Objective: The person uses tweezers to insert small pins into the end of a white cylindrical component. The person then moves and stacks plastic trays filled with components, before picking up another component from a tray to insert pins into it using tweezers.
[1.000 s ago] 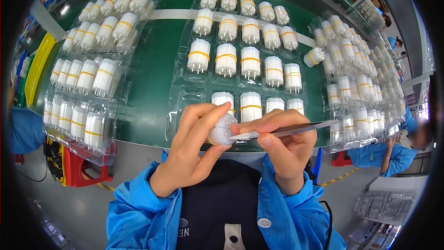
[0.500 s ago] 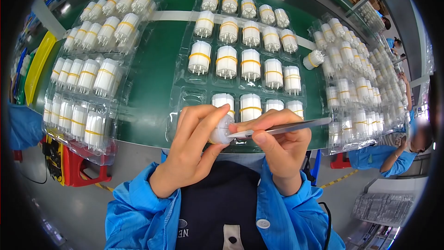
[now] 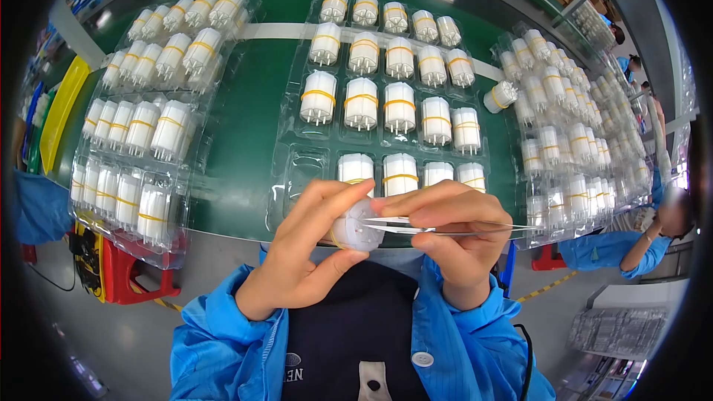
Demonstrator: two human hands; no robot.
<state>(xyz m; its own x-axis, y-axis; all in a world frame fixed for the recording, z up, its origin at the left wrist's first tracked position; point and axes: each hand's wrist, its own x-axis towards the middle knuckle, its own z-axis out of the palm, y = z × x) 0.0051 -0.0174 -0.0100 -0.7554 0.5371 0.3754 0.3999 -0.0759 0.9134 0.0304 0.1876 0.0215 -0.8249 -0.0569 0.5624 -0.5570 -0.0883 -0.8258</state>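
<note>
My left hand (image 3: 301,252) is wrapped round a white cylindrical part (image 3: 358,227) with a yellow band, its end face turned towards the right. Between the thumb and fingers of my right hand (image 3: 464,234) is a pair of metal tweezers (image 3: 397,226). The tweezers' two tips are slightly apart and reach the end face of the part; whether they grip anything there I cannot make out. Just beyond my hands lies a clear plastic tray (image 3: 281,154) with rows of similar white parts (image 3: 399,108), each with a yellow band, many showing metal pins.
More filled trays stand at the left (image 3: 171,171) and, stacked, at the right (image 3: 564,224). One loose white part (image 3: 500,96) lies tilted between the trays on the green table (image 3: 230,200). A red stool (image 3: 126,271) is at lower left. A co-worker in a blue sleeve (image 3: 594,252) sits at right.
The tweezers have turned so that both arms and parted tips show, where they looked closed before. Both hands have shifted slightly down, and the part's end face shows more.
</note>
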